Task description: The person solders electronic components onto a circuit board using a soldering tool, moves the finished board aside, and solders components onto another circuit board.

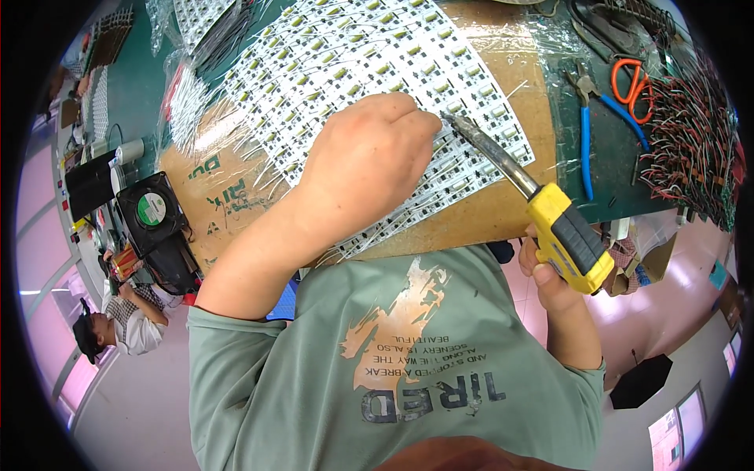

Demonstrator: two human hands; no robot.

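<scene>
A large white panel of small circuit boards (479, 78), dotted with yellowish and black parts, lies in front of me with thin wires over it. My left hand (373, 149) is closed above its near middle, fingertips pinched together at the right; whatever is between them is hidden. My right hand (546, 275) grips a yellow and black soldering gun (572, 239) at the right front. The gun's metal tip points up and left, close to the left fingertips over the panel. Whether it touches a board I cannot tell.
Brown cardboard (228, 196) lies under the panel. At right are blue-handled pliers (586, 141), orange-handled scissors (633, 88) and a heap of red and black wires (691, 141). A black fan (151, 206) stands at left, near white wires (188, 102). A person (129, 322) is beyond, at left.
</scene>
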